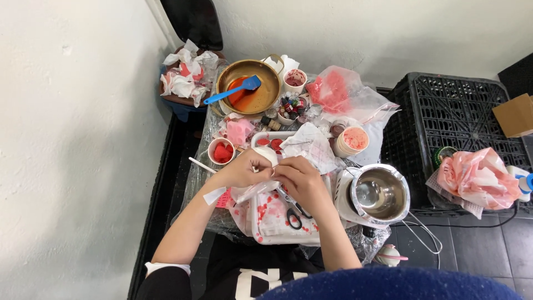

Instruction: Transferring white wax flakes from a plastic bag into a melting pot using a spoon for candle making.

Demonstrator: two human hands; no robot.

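My left hand (pixel 241 169) and my right hand (pixel 300 179) meet over a white tray (pixel 277 236) stained with red. Between them they pinch a small white rounded object (pixel 266 155) and a thin wick-like strand; what exactly each finger grips is partly hidden. Crumpled white paper (pixel 311 145) lies just beyond my right hand. Scissors with black handles (pixel 294 214) rest on the tray under my right wrist. A small cup holding red pieces (pixel 222 151) stands left of my left hand.
A brass pan (pixel 266 94) with orange liquid and a blue spatula (pixel 233 91) sits at the back. A steel pot (pixel 380 194) stands right of the tray. Small bottles (pixel 291 108), a pink-stained bag (pixel 338 91), a black crate (pixel 455 111) and wadded pink paper (pixel 477 178) surround.
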